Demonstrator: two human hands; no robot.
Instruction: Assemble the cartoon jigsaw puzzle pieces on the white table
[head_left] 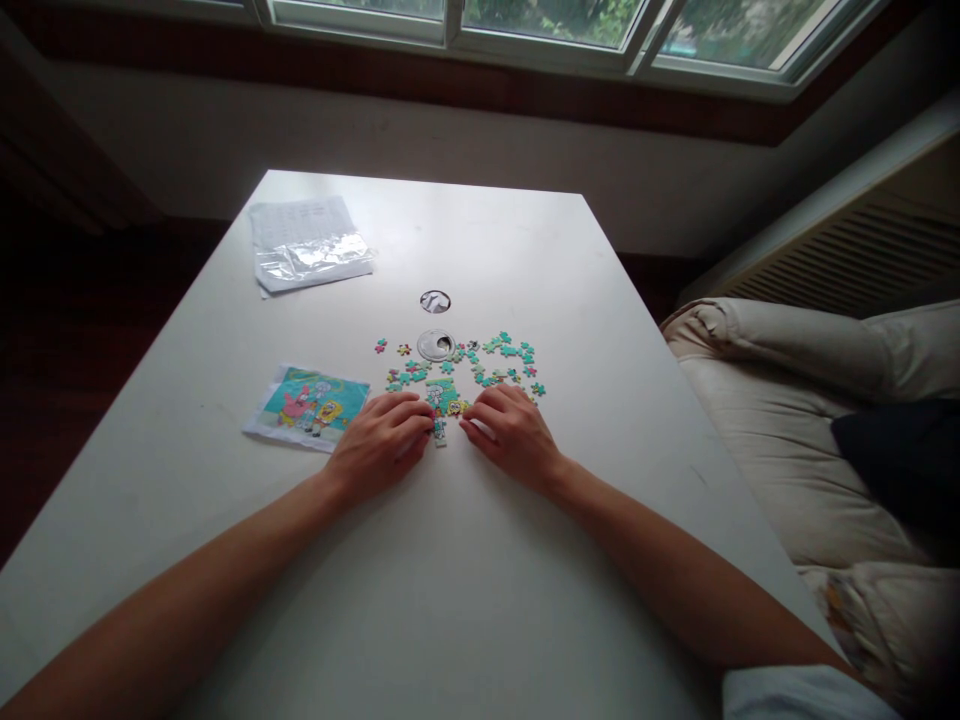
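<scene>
A partly joined jigsaw puzzle (441, 396) lies flat on the white table, with a teal background, a cartoon figure and a yellow face at its right. My left hand (386, 430) rests at its left edge, fingers curled and pressed together against the pieces. From the other side, the bent fingertips of my right hand (514, 428) touch the right edge by the yellow face. The fingers cover part of the puzzle's edges. Loose jigsaw pieces (516, 350), mostly teal, are scattered just beyond both hands.
A cartoon picture sheet (313, 403) lies left of my left hand. Farther back are papers in a clear plastic sleeve (309, 245). A round metal disc (436, 345) and a round hole (435, 301) are mid-table (465, 570). A cushioned sofa (772, 430) stands at the right.
</scene>
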